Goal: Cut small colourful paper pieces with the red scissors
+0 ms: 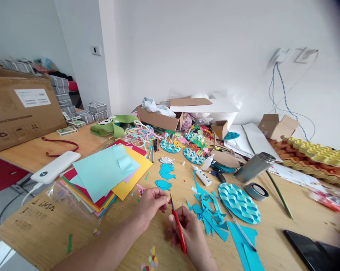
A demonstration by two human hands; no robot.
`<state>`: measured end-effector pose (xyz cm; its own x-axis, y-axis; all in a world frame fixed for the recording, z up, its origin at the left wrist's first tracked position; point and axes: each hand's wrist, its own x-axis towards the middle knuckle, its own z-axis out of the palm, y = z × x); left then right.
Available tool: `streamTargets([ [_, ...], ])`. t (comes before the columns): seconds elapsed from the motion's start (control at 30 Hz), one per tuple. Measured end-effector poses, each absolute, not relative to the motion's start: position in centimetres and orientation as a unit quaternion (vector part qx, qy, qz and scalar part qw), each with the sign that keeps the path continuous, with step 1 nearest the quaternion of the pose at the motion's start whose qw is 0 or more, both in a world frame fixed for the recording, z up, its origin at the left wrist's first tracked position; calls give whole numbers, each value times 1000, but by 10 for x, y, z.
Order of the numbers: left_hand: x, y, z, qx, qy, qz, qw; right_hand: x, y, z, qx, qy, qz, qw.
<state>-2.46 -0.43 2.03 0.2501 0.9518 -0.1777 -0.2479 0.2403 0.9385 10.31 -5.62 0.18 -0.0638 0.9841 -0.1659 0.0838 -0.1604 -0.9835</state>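
My right hand [190,229] grips a pair of scissors [181,234] with red handles, the blades pointing up and away from me. Close to the blade tips, my left hand [151,206] is closed in a pinch; what sits between its fingertips is too small to make out. Beyond the hands lie blue paper fish [163,184] in a column, with a small white-and-dark cutout [166,160] above them. Blue paper scraps [211,214] are heaped to the right. Small coloured paper dots [152,259] lie on the table in front of me.
Coloured paper sheets [99,177] and a white power bank [55,166] lie left. To the right are a wavy blue oval [240,203], a pen [240,229], a glue bottle [203,176], a tape roll [256,191], a metal flask [254,167] and a phone [308,250].
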Motion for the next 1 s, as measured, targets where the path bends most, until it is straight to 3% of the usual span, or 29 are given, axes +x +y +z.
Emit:
streamTargets([
  [0.47,-27,-4,19,449,420,424,665,105,-54,2,-547,-475,530,440],
  [0.57,-35,-5,23,546,398,320,664,107,-53,4,-551,-449,521,472],
  [0.7,-48,-9,34,638,287,72,711,111,-53,3,-554,-427,513,498],
  [0.8,-51,-12,40,676,256,-64,689,112,-53,2,-560,-428,512,491],
  [1.0,-45,-12,35,743,255,-129,605,111,-53,3,-564,-432,511,484],
])
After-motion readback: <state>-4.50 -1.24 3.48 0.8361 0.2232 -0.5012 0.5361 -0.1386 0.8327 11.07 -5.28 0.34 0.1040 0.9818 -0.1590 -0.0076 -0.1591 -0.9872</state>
